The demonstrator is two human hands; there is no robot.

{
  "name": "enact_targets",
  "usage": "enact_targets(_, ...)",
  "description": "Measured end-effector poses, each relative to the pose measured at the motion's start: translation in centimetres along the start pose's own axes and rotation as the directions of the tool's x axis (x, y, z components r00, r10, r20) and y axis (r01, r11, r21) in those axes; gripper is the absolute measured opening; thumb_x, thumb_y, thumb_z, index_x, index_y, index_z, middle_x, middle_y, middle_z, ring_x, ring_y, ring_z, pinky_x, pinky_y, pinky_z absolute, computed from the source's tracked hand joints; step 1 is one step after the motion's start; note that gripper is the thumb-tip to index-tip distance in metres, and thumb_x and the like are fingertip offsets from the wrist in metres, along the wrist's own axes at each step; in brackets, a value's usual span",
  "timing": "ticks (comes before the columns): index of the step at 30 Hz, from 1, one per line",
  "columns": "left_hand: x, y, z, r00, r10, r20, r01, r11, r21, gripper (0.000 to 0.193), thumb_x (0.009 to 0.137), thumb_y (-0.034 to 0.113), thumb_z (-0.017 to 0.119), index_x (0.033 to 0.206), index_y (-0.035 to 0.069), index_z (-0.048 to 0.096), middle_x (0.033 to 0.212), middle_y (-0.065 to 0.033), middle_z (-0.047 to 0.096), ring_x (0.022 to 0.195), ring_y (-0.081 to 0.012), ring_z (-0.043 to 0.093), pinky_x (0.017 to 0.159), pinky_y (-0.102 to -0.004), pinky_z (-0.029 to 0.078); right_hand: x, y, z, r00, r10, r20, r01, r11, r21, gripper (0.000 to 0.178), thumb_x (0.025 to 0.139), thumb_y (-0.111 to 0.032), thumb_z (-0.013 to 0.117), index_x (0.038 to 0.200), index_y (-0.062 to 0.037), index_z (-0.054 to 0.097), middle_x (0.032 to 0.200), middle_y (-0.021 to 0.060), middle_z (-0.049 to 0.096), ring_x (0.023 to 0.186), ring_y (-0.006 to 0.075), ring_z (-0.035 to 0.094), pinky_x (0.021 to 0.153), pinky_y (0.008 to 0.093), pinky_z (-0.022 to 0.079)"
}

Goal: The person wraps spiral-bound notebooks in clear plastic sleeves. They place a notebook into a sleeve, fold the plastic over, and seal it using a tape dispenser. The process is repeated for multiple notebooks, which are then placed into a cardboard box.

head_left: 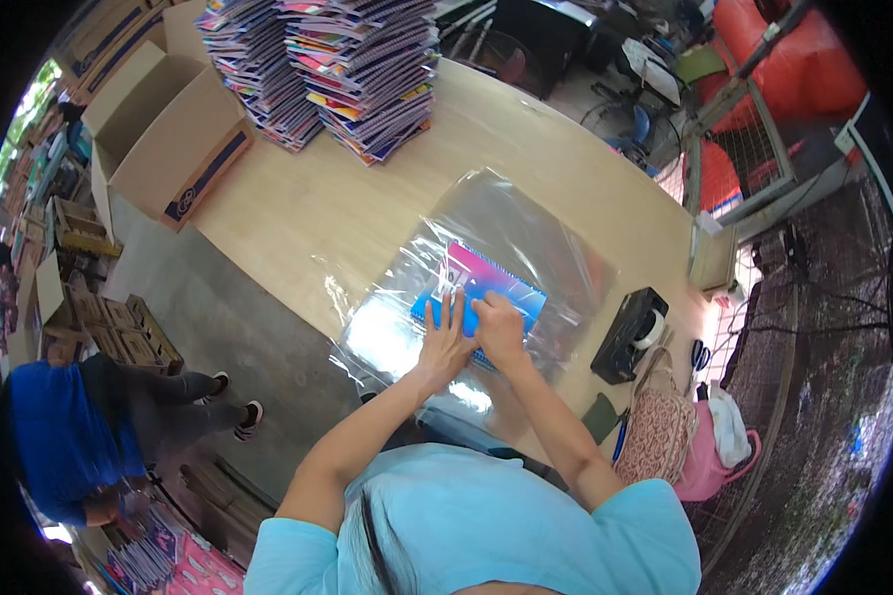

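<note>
On top of a clear plastic film (531,213) lies a spiral notebook (511,294) with a pink and blue cover, set at a slant; whether it is one or several piled together, I cannot tell. At the notebook's near side, the left hand (448,337) lies flat on it, grip loose and fingers spread. Just to the right of that, the right hand (500,325) is curled against the notebook, fingers bent under; I cannot tell whether that grip pinches film, cover or nothing.

The step in hand looks like holding the notebook in place on the film and working at its cover or edge. The next move probably calls for a steady left palm and a clear hold by the right fingers, since such slick film could slide.

Around the notebook, the film spreads over the pale table (268,223). Right of the notebook are a black tape dispenser (618,345), a patterned bag (655,426) and a pink bag (704,464). Beyond the notebook, toward the left, rise tall notebook stacks (362,74), with a cardboard box (164,149) farther left.
</note>
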State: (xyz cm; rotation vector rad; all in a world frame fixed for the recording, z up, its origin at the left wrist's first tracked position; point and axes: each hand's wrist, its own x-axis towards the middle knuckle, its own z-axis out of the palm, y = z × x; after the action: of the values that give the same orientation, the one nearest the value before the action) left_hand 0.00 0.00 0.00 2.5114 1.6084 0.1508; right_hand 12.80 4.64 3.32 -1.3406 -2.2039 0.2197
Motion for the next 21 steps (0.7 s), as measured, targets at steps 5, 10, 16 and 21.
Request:
enact_targets(5, -0.2, 0.9, 2.1, 0.992, 0.02, -0.125, -0.027, 0.998, -0.06, 0.068, 0.069, 0.033, 0.076, 0.129, 0.01, 0.054, 0.149, -0.0339, 0.009, 0.136, -0.055, 0.011, 0.099, -0.075, 0.014, -1.5, -1.0, -0.4, 0.998, 0.043, -0.044, -0.045, 0.998, -0.04, 0.011, 0.065, -0.004, 0.06, 0.076, -0.0061, 0.062, 0.074, 0.0083, 0.053, 0.076, 0.0281, 0.057, 0.064, 0.0399, 0.048)
enact_targets(10, 1.4, -0.4, 0.5, 0.994, 0.107, -0.016, -0.108, 0.991, -0.081, 0.079, 0.067, 0.035, 0.076, 0.134, 0.004, 0.048, 0.149, -0.0349, 0.007, 0.136, -0.0563, 0.008, 0.097, -0.0778, 0.013, -0.8, -0.7, 0.8, 0.984, 0.173, 0.039, -0.167, 0.978, -0.125, 0.007, 0.067, -0.006, 0.06, 0.074, -0.0046, 0.062, 0.08, 0.0093, 0.057, 0.081, 0.0276, 0.058, 0.068, 0.0385, 0.05)
enact_targets(16, 1.3, -0.7, 1.8, 0.989, 0.107, -0.103, -0.118, 0.987, -0.111, 0.079, 0.072, 0.034, 0.072, 0.139, 0.006, 0.041, 0.149, -0.0347, 0.002, 0.137, -0.0558, 0.004, 0.096, -0.0784, 0.009, -1.2, -1.7, 2.1, 0.975, 0.22, 0.025, -0.21, 0.956, -0.207, 0.01, 0.068, -0.009, 0.061, 0.077, -0.0043, 0.062, 0.082, 0.0088, 0.057, 0.083, 0.0276, 0.058, 0.069, 0.0377, 0.051)
enact_targets(21, -1.5, -3.5, 0.7, 0.963, 0.099, -0.25, -0.159, 0.96, -0.231, 0.051, 0.073, 0.028, 0.071, 0.122, 0.019, 0.059, 0.15, -0.0261, 0.017, 0.138, -0.0524, 0.008, 0.098, -0.0764, 0.006, -2.1, -2.5, -0.2, 0.948, 0.274, 0.162, -0.226, 0.937, -0.265, 0.049, 0.07, -0.019, 0.067, 0.114, -0.0004, 0.056, 0.106, 0.0129, 0.054, 0.103, 0.0307, 0.054, 0.084, 0.0462, 0.047)
